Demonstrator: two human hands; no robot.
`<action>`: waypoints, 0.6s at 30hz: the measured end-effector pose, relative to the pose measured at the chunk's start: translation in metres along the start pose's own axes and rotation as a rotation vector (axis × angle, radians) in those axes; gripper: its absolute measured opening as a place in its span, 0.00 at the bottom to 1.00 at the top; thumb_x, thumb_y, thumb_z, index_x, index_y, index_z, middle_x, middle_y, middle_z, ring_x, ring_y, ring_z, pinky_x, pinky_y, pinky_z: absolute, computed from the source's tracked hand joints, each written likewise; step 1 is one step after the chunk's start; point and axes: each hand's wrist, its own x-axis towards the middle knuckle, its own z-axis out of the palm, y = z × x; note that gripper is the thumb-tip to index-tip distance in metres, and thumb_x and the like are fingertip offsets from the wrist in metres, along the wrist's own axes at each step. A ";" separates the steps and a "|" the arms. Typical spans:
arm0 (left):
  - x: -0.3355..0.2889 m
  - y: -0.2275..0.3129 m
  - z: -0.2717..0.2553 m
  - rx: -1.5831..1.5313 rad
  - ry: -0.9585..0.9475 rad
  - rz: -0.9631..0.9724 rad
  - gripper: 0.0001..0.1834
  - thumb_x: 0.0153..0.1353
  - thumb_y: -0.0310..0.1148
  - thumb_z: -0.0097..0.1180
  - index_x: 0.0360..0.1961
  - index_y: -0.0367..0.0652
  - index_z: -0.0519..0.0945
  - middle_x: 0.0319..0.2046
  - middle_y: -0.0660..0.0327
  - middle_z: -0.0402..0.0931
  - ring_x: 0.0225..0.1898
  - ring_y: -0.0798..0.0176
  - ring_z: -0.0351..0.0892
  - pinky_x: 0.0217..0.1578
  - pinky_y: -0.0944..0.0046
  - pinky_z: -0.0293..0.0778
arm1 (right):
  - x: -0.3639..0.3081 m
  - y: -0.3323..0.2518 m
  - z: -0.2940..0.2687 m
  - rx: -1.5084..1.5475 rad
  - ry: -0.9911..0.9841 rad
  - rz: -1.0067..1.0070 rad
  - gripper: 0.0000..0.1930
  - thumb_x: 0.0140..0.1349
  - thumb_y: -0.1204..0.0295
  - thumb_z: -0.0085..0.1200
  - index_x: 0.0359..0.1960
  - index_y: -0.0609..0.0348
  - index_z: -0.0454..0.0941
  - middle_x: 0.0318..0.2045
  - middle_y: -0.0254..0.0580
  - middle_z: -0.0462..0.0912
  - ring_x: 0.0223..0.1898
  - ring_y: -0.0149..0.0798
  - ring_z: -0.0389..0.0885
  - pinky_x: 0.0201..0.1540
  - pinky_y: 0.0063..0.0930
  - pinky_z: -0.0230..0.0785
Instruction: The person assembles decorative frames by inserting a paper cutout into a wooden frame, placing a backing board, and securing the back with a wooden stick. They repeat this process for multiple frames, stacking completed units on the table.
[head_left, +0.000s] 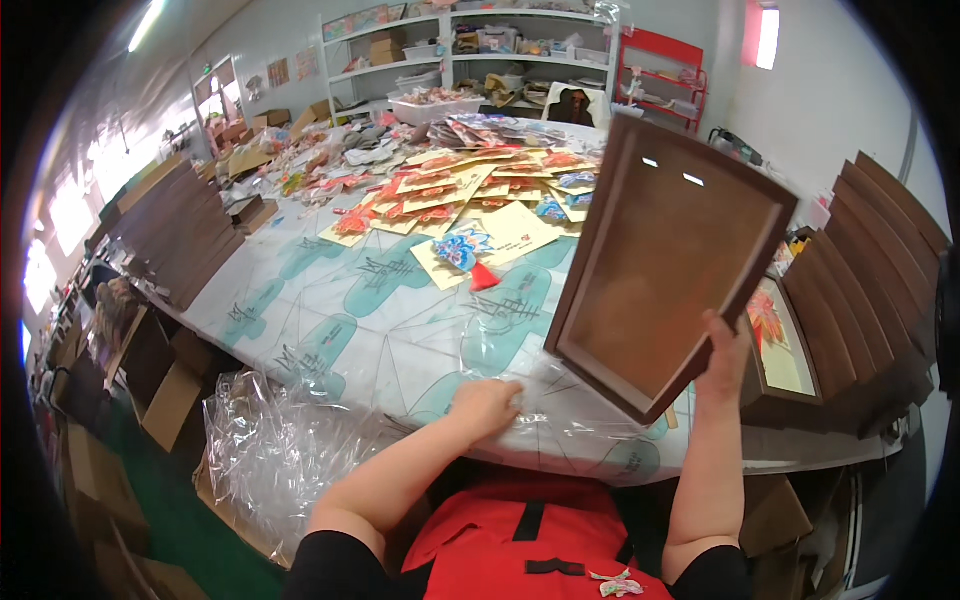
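Note:
My right hand (724,358) grips the lower right edge of a dark brown picture frame (665,240). Its glassy front faces me with two small light reflections, and it leans to one side above the table. At the table's near edge my left hand (485,408) is closed on crinkled clear plastic film (545,405), which spreads to the right under the frame's lower corner. Beyond the hands lies a cream card (520,232) next to a blue paper flower ornament (460,248) with a red tassel (484,277).
A heap of cream cards with red ornaments (450,190) covers the table's far middle. Brown frames stand stacked at right (850,290) and left (180,235). Clear plastic bags (285,450) bulge from a box at my left. Shelves (530,60) line the back wall.

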 end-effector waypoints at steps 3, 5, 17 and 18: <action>-0.036 -0.032 -0.026 0.203 -0.098 -0.151 0.11 0.50 0.40 0.57 0.32 0.47 0.77 0.27 0.55 0.78 0.32 0.49 0.79 0.32 0.49 0.72 | 0.014 -0.014 -0.016 0.053 0.210 0.019 0.23 0.51 0.69 0.62 0.49 0.64 0.71 0.44 0.40 0.77 0.42 0.35 0.76 0.45 0.29 0.69; -0.071 -0.056 -0.050 0.254 0.109 -0.230 0.05 0.48 0.33 0.55 0.24 0.44 0.75 0.28 0.52 0.79 0.29 0.50 0.80 0.26 0.51 0.73 | 0.026 -0.031 -0.038 0.063 0.220 -0.022 0.25 0.52 0.68 0.62 0.51 0.64 0.70 0.47 0.41 0.75 0.45 0.37 0.75 0.46 0.31 0.70; -0.230 -0.222 -0.011 0.287 -0.290 -1.041 0.21 0.49 0.43 0.57 0.45 0.48 0.80 0.60 0.58 0.65 0.67 0.43 0.47 0.58 0.27 0.49 | -0.048 0.006 0.004 -0.809 -0.146 -0.538 0.22 0.46 0.78 0.64 0.45 0.65 0.74 0.36 0.39 0.79 0.37 0.31 0.76 0.45 0.24 0.67; -0.247 -0.239 0.023 0.259 -0.327 -1.046 0.24 0.50 0.44 0.56 0.48 0.48 0.79 0.61 0.58 0.64 0.67 0.42 0.47 0.58 0.27 0.48 | -0.054 0.009 0.011 -0.874 -0.209 -0.528 0.24 0.42 0.76 0.67 0.45 0.65 0.74 0.35 0.41 0.80 0.35 0.33 0.78 0.44 0.25 0.69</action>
